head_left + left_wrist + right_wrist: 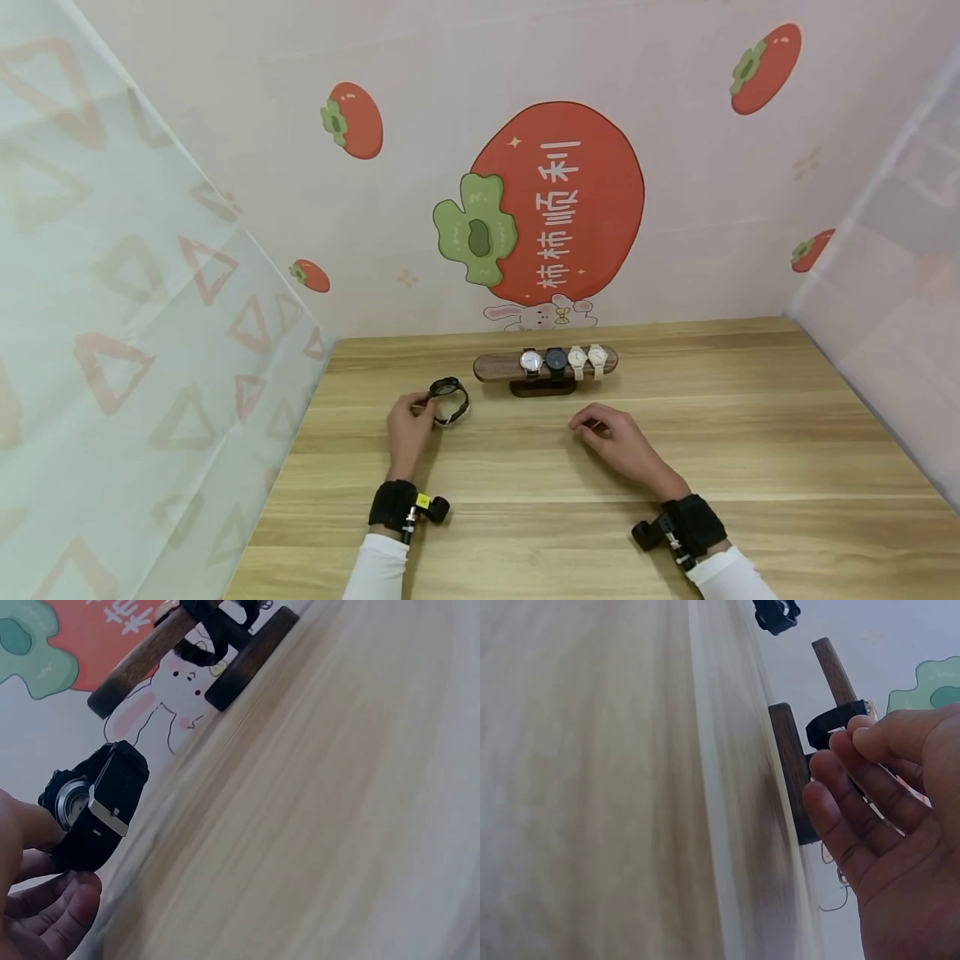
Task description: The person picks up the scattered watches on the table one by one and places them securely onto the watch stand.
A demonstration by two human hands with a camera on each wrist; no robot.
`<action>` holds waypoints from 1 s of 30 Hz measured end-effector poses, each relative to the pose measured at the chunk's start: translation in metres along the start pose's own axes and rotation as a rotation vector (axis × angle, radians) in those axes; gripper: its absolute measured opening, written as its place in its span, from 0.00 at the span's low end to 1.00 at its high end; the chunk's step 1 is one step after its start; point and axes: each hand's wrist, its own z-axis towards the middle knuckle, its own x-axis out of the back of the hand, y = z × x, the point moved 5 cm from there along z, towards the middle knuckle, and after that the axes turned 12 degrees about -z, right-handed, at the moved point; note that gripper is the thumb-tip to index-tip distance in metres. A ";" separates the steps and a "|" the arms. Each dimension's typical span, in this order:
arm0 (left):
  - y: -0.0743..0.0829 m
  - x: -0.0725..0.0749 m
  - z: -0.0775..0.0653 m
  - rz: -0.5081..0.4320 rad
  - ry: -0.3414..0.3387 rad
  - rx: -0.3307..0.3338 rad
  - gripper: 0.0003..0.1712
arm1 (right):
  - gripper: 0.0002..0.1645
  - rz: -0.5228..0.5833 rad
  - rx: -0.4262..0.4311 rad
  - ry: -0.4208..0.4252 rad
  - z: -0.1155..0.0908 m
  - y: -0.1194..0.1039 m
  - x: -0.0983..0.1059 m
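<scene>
My left hand (410, 429) pinches a black wristwatch (467, 398) by its strap, between thumb and fingers. The strap is buckled into a loop; in the left wrist view the silver buckle (107, 816) and the metal back of the case (73, 804) face the camera. To the right, my right hand (618, 446) hovers over the table with loosely bent fingers and nothing in them. Beyond the hands stands a dark wooden watch stand (495, 367). It carries a white-faced watch (531, 361), a black watch (556, 359) and two cream watches, all toward its right side.
The stand's lower base (543, 388) rests on the wood-grain table (510, 517), close to the back wall (682, 250) with its persimmon prints. A pale curtain-like side wall (150, 292) bounds the left, and another wall (900, 250) the right.
</scene>
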 end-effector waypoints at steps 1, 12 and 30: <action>0.001 -0.001 -0.002 -0.008 0.002 -0.007 0.11 | 0.07 0.000 0.001 -0.002 0.000 0.000 0.000; 0.024 -0.021 -0.025 -0.065 -0.057 -0.066 0.08 | 0.08 0.018 -0.021 0.004 0.002 -0.001 -0.001; 0.048 -0.074 -0.049 -0.111 -0.161 -0.071 0.08 | 0.07 0.026 -0.041 -0.019 0.021 -0.014 -0.007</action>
